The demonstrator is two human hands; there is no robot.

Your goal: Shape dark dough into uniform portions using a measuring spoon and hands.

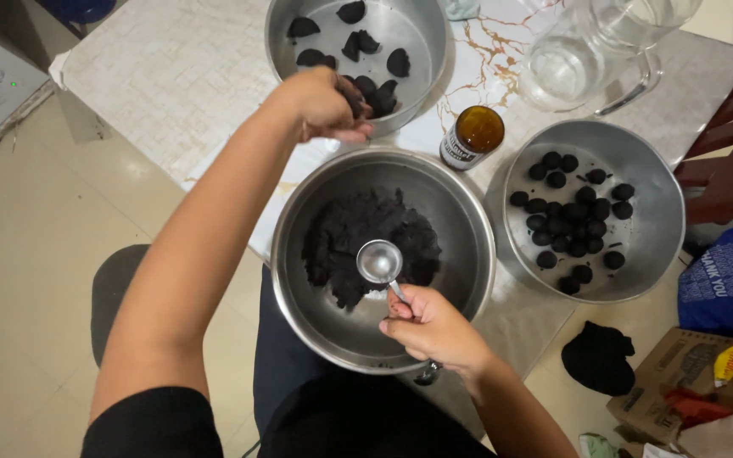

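Table: marbled white tabletop (171, 76) under three steel bowls, pale floor tiles to our left.
Done so far: our right-hand bowl (663, 229) already holds many rolled dark balls (572, 222).
Left to do: our middle bowl (460, 254) still carries a mound of dark dough (345, 242); dark flat pieces (351, 42) lie in the far bowl (282, 51).
Left hand (326, 106): closed on a dark piece at the far bowl's near rim.
Right hand (430, 326): clamped on the handle of a round measuring spoon (379, 260) resting on the dough.
Room: bowl rims nearly touch; amber jar (473, 136) and glass pitcher (591, 51) crowd the gap between them.
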